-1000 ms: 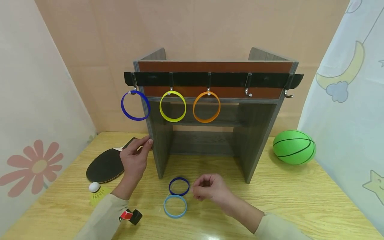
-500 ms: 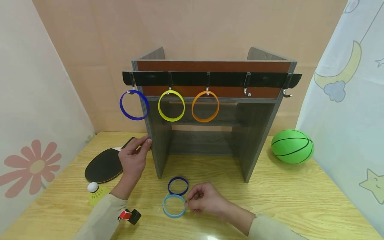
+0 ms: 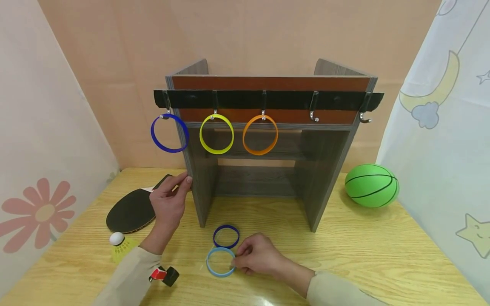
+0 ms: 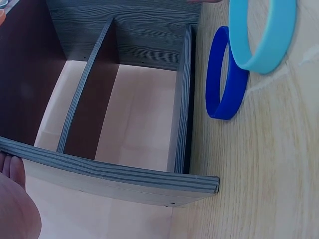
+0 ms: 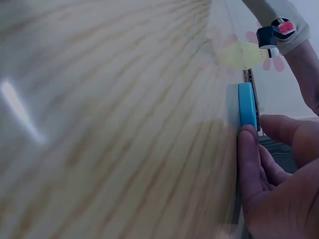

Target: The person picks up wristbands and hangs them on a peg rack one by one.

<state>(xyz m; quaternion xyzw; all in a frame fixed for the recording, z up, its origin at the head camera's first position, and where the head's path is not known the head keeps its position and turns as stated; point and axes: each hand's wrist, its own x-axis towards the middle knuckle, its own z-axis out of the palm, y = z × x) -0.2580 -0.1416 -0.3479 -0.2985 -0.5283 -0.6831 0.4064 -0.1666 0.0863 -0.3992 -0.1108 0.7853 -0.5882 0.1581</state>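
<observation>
A grey wooden shelf [image 3: 260,178] stands on the table, with a black strip of hooks across its front. My left hand [image 3: 168,203] holds the front edge of its left side panel, with the fingertips on the outer face. Down on the table lie a light blue ring [image 3: 220,275] and a dark blue ring [image 3: 226,227], side by side. My right hand [image 3: 260,255] pinches the right rim of the light blue ring, thumb on one side and fingers on the other; the ring is still flat. Fingertip contact is partly hidden.
A blue ring [image 3: 154,138], a yellow ring [image 3: 201,140] and an orange ring [image 3: 244,140] hang from the left and middle hooks. The two right hooks [image 3: 313,117] bear nothing. A table tennis bat [image 3: 130,212] and a shuttlecock [image 3: 121,248] lie left, a green ball [image 3: 371,186] right.
My right hand has moved left and down from beside the dark blue ring to the light blue ring's rim and taken hold of it. The left hand stays on the shelf panel.
</observation>
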